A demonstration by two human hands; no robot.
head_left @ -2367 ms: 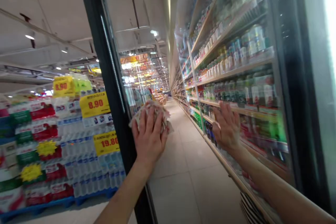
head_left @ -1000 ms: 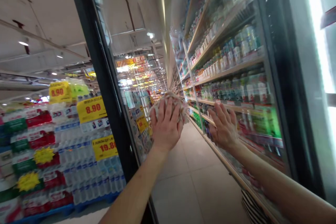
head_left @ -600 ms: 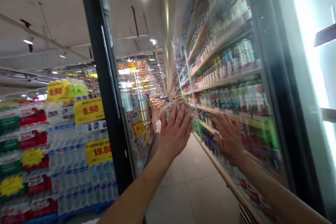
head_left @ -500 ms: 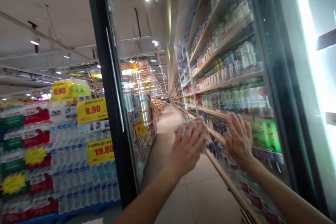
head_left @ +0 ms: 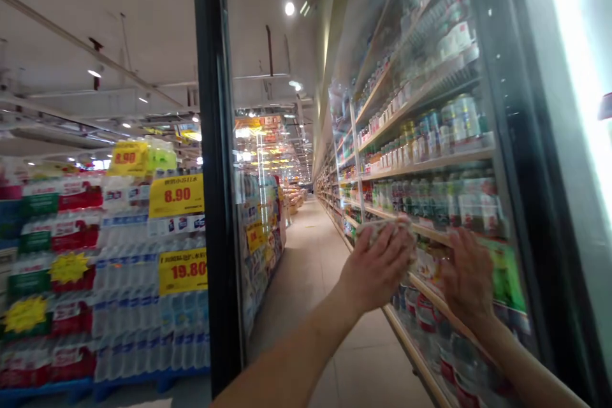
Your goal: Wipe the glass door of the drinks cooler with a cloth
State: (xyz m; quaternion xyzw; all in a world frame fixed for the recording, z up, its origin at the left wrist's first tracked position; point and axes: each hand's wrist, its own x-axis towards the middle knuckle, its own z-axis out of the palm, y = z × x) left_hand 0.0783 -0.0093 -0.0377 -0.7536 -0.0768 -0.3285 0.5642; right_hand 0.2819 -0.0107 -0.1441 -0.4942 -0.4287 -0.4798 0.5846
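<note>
My left hand [head_left: 377, 268] presses a crumpled pale cloth [head_left: 387, 228] against the glass door [head_left: 430, 140] of a drinks cooler on the right. The fingers lie over the cloth, holding it to the pane. My right hand [head_left: 466, 277] rests flat on the same glass just to the right, fingers spread and holding nothing. Behind the glass stand shelves of bottles and cans [head_left: 444, 127].
An open cooler door with a black frame [head_left: 215, 172] stands edge-on at the left centre. Beyond it are stacked packs of bottled water [head_left: 119, 306] with yellow price signs [head_left: 176, 194]. A tiled aisle [head_left: 310, 255] runs ahead between the shelves.
My left hand with the cloth has swept from the open door on the left across to the cooler glass on the right. My right hand has slid right and a little lower on the pane.
</note>
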